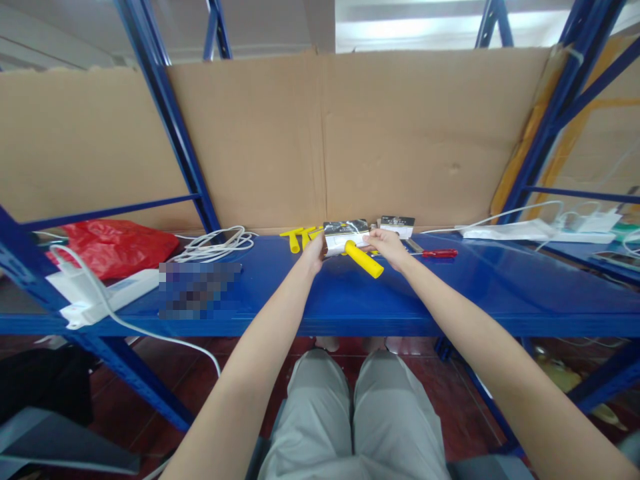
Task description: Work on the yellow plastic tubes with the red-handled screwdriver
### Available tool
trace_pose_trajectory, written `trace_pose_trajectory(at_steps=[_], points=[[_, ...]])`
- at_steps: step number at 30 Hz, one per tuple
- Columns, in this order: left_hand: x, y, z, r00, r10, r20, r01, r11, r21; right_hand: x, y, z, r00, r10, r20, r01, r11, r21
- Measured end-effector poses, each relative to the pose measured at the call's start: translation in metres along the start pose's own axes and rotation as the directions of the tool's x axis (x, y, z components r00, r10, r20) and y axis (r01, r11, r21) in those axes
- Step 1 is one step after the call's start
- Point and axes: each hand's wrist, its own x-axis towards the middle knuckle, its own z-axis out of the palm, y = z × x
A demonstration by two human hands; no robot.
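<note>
A black-and-white printed card (345,233) is held up between my two hands over the blue shelf. My left hand (315,252) grips its left edge, and my right hand (386,245) pinches its lower right side. A yellow handle (365,260) sticks out toward me from the front of the card. Behind my left hand lie several yellow handled pieces (294,241). Another printed card (397,225) rests behind my right hand. A red-handled tool (439,253) lies to the right of that hand.
On the left are a red plastic bag (117,247), a coiled white cable (215,245) and a white power strip (115,293). Cardboard (350,140) stands behind the blue shelf (500,293). More white cables and a power strip (585,233) lie at right.
</note>
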Motion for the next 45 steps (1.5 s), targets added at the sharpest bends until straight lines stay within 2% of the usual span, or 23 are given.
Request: trace_pose_trajectory(at_steps=[4, 7, 12, 18, 24, 27, 31, 36, 39, 42, 45], points=[[-0.007, 0.001, 0.003, 1.000, 0.014, -0.022, -0.012, 0.996, 0.092, 0.006, 0.008, -0.001, 0.999, -0.044, -0.013, 0.044, 0.999, 0.008], [-0.011, 0.002, 0.005, 0.999, 0.048, 0.002, -0.048, 0.991, 0.128, 0.006, 0.009, 0.000, 0.999, -0.049, -0.024, 0.050, 0.998, 0.039], [-0.013, 0.001, 0.006, 0.998, 0.058, 0.037, -0.062, 0.991, 0.119, 0.003, 0.005, 0.004, 0.996, -0.073, -0.060, 0.078, 0.993, 0.092], [-0.013, 0.000, 0.007, 0.995, 0.062, 0.074, -0.071, 0.990, 0.124, 0.003, 0.006, 0.004, 0.990, -0.083, -0.113, 0.091, 0.993, 0.070], [-0.015, 0.004, 0.007, 0.998, 0.039, 0.044, -0.043, 0.994, 0.105, 0.001, 0.006, 0.002, 0.985, -0.104, -0.141, 0.114, 0.991, 0.070], [-0.018, 0.003, 0.007, 0.993, 0.013, 0.120, -0.026, 0.994, 0.104, 0.001, 0.005, 0.002, 0.981, -0.098, -0.169, 0.114, 0.990, 0.088], [-0.020, -0.002, 0.008, 0.968, 0.047, 0.247, -0.068, 0.995, 0.075, 0.001, 0.005, 0.003, 0.985, -0.090, -0.145, 0.105, 0.989, 0.105], [-0.022, -0.003, 0.009, 0.976, 0.094, 0.198, -0.107, 0.993, 0.053, 0.002, 0.005, 0.004, 0.989, -0.082, -0.127, 0.095, 0.990, 0.102], [-0.024, 0.001, 0.011, 0.987, 0.097, 0.128, -0.104, 0.994, 0.046, 0.003, 0.006, 0.004, 0.977, -0.135, -0.167, 0.142, 0.989, 0.034], [-0.027, 0.006, 0.011, 0.994, 0.090, 0.054, -0.093, 0.994, 0.050, 0.001, 0.005, 0.003, 0.946, -0.222, -0.236, 0.184, 0.968, -0.172], [-0.029, 0.008, 0.011, 0.995, 0.096, 0.013, -0.097, 0.994, 0.055, -0.004, 0.002, 0.005, 0.951, -0.254, -0.179, 0.177, 0.916, -0.359]])
